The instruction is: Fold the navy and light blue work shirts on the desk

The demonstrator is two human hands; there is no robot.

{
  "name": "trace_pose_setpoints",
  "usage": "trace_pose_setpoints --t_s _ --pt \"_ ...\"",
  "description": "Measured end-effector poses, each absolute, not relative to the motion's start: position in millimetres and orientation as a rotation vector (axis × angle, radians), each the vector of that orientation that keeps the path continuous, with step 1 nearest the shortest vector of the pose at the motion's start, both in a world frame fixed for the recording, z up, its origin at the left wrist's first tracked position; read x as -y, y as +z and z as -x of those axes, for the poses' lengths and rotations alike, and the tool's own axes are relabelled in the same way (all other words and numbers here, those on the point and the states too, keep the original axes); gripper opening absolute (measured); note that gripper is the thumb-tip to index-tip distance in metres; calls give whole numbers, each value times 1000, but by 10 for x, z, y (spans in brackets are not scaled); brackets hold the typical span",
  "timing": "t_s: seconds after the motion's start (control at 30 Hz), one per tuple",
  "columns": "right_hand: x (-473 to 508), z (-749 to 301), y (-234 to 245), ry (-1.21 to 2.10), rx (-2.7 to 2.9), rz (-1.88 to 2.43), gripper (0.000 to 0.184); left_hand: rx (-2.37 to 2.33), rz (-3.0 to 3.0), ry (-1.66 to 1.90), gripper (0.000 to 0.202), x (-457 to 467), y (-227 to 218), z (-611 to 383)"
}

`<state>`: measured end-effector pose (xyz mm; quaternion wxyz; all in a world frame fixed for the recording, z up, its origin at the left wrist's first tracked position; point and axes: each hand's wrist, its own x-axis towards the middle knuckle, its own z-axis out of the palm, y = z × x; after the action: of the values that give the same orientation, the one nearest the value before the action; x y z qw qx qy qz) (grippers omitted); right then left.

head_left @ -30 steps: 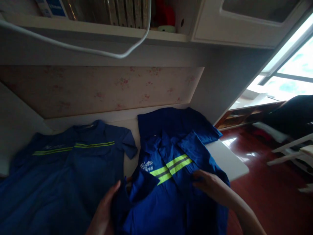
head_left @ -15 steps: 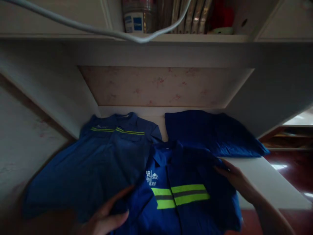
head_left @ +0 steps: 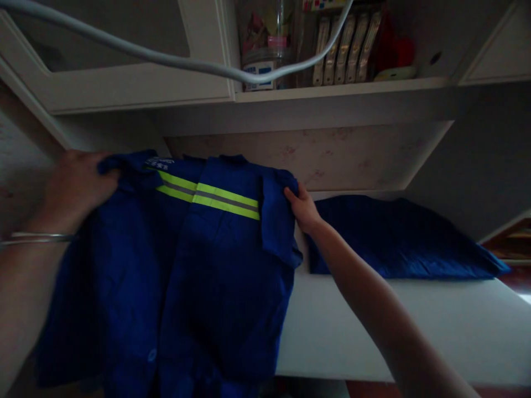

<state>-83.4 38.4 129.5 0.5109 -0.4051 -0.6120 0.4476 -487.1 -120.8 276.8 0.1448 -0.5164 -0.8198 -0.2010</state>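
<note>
A dark blue work shirt [head_left: 215,265] with a yellow-green and grey reflective band across the chest is stretched between my two hands. My left hand [head_left: 85,182] is closed on its shoulder at the left, beside the white printed logo. At the other shoulder my right hand [head_left: 303,207] pinches the cloth, thumb on top. The shirt's lower part hangs toward me, with one button showing near the bottom. Whatever lies beneath the shirt, including the other shirt seen earlier, is hidden by it.
Folded dark blue cloth [head_left: 398,237] lies at the right on the white desk top [head_left: 352,320]. Overhead, a shelf [head_left: 344,88] holds a jar [head_left: 265,69] and several upright cases [head_left: 346,50]. A pale cable [head_left: 199,67] hangs across the top, close to me.
Both hands have carried the shirt up and to the left, over the other shirt on the desk. The view has shifted, and the folded cloth now appears further right.
</note>
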Motion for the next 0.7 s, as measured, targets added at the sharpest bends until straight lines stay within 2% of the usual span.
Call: trace_pose_setpoints --t_s 0.07,0.17,0.27,0.33,0.37,0.4,0.47,0.53,0.6,0.7 --pt "-527 1090 1026 993 1557 1307 59 2151 1412 -460 60 970 2354 4765" --pt "-398 1268 556 845 1841 1646 72 2123 1516 -332 56 750 1349 4438" --pt "-28 1327 84 783 2269 1551 88 2143 1913 -273 49 644 277 4047" --pt "183 1357 -166 698 2458 1456 96 2197 2036 -267 50 617 -257 3836" --pt "244 1365 -259 633 2503 1424 94 2226 2054 -273 51 611 -443 3761" --pt "271 1362 -329 564 2518 1404 85 2257 2046 -284 52 607 -577 3711" --pt "222 1293 -408 467 2491 1399 54 2307 2014 -314 55 599 -713 3675" --pt "71 1103 -423 488 2356 1500 32 2341 1996 -317 57 588 -739 3689" --pt "-133 778 -398 587 2034 1692 30 2362 1989 -284 59 573 -725 3706" --pt "-469 166 -316 628 1395 1845 37 2400 1965 -231 62 540 -711 3688"
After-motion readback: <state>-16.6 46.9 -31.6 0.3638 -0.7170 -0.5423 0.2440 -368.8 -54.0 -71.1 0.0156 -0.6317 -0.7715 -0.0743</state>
